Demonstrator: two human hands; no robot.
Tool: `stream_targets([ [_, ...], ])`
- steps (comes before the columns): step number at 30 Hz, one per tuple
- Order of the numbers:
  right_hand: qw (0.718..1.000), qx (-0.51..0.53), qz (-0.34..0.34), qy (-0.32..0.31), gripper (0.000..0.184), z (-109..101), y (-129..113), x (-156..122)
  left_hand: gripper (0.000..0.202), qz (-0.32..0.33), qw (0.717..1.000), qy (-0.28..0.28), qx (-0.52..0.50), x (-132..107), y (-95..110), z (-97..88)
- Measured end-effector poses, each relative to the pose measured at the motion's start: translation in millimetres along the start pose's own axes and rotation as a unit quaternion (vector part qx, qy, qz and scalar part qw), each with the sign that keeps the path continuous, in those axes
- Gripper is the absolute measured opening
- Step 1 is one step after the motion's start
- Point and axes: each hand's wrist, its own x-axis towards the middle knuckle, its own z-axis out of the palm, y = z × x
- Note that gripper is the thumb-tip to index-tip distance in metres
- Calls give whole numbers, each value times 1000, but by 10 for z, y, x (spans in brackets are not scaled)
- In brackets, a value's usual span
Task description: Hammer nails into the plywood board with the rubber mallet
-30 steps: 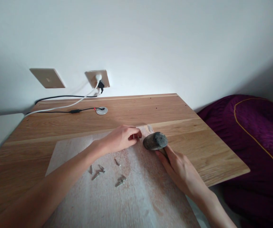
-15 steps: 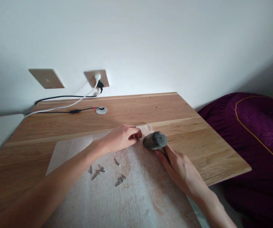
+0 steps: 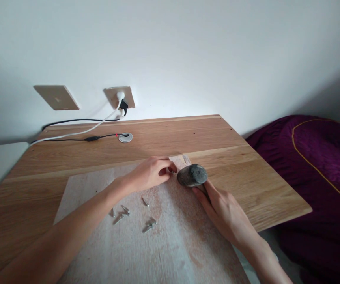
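My right hand [image 3: 221, 203] is wrapped around the short visible part of a mallet's handle. The black, scuffed mallet head [image 3: 192, 175] hangs over the far right part of a whitish, worn board [image 3: 164, 252]. Just left of the head, my left hand [image 3: 150, 172] has its thumb and fingers pinched low over the board. A tiny metal bit shows at those fingertips; it looks like a screw, mostly hidden by the fingers. Several loose silver screws lie on the board below my left hand, among them one screw [image 3: 145, 202] by itself and a small cluster [image 3: 150, 225].
The board rests on a wooden desktop [image 3: 247, 169] against a white wall. Cables run along the back left from a wall socket [image 3: 119, 96] past a round cable grommet [image 3: 125, 137]. A purple cloth-covered thing [image 3: 320, 165] stands beyond the right edge.
The view has shifted very slightly. My left fingertips have closed a little and tilted over the small metal bit. The mallet stays almost in place beside them.
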Motion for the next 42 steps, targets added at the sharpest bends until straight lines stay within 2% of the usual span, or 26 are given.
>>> stream_targets([
  [13, 1000, -14, -11, 18, 35, -15, -21, 3, 27, 1, 999, 12, -34, -12, -34, 24],
  [17, 1000, -11, -7, 11, 34, -25, -30, 4, 33, -5, 999, 12, -39, -12, -37, 34],
  [23, 1000, -4, 3, -2, 26, -20, -25, -1, 28, -21, 999, 18, -37, 3, -27, 31],
  [42, 1000, -10, 5, -2, 29, -30, -32, -4, 26, -51, 994, 14, -91, -7, -18, 33],
])
